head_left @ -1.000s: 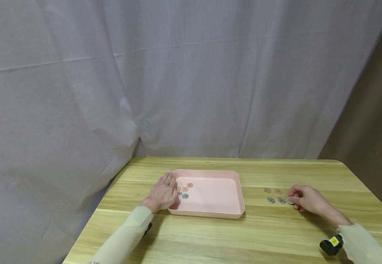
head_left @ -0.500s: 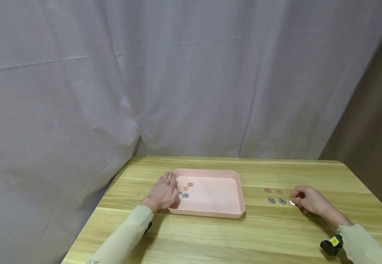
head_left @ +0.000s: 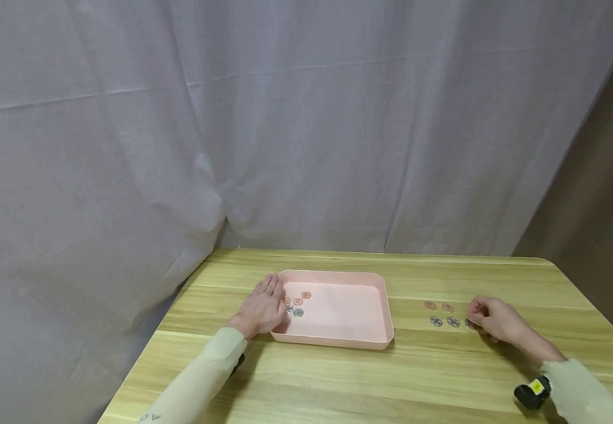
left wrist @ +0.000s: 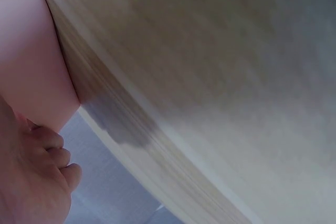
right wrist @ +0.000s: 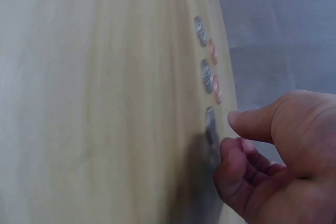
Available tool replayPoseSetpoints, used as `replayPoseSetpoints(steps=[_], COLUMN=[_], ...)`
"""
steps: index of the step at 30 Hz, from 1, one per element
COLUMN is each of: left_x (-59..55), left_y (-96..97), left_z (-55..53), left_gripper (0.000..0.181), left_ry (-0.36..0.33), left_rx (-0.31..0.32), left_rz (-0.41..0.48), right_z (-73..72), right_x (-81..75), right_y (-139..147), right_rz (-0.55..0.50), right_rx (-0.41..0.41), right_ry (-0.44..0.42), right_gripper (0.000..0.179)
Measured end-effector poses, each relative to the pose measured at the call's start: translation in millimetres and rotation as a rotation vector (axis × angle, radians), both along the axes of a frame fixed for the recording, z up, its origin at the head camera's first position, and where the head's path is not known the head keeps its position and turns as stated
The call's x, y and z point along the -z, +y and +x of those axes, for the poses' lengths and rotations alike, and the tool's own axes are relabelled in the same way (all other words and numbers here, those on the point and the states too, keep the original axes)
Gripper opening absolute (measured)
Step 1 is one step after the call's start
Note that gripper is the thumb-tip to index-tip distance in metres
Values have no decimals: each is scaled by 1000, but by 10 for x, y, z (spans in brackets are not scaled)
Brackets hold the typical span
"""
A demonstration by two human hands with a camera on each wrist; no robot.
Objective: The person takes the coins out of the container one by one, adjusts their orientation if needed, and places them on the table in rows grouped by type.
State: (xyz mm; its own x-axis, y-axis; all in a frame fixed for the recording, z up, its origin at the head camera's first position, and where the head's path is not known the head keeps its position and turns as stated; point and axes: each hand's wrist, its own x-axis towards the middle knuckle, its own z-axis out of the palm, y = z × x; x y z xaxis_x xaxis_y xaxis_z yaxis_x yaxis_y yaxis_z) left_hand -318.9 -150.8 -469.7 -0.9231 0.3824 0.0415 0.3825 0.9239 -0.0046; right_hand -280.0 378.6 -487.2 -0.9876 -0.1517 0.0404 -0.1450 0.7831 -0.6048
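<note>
And down goes the silver coin (right wrist: pixel 211 120), tipped and flashing at the fingertips half a second ago, now flat on the table (head_left: pixel 332 383)! The right hand (head_left: pixel 497 321) hovers close by, thumb and forefinger apart, two silver coins (head_left: pixel 444 322) and two copper coins (head_left: pixel 439 306) just beyond. Left hand (head_left: pixel 260 306)? Fingers extended, close together, resting along the pink tray (head_left: pixel 343 312) (more coins (head_left: pixel 298 301) inside).

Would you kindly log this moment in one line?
left hand: touching tray | right hand: beside silver coin | coins: in tray, on table
</note>
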Motion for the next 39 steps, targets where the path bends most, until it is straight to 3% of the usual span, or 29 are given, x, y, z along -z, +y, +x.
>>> replayPoseSetpoints(steps=[11, 23, 30, 39], left_x=[-4, -2, 5, 9], left_y=[2, 4, 2, -3], left_z=[-36, -29, -20, 0], left_gripper=[63, 63, 63, 63], left_ry=[12, 6, 7, 5], left_rx=[2, 9, 9, 5], left_rz=[0, 2, 0, 3], right_z=[-63, -148, -180, -254], right_x=[-310, -545, -668, -739], right_y=[-244, -526, -742, -1023], right_rz=[94, 79, 27, 55], right_rx=[-43, -84, -118, -157], right_ry=[168, 170, 105, 75], right_gripper=[10, 5, 16, 23])
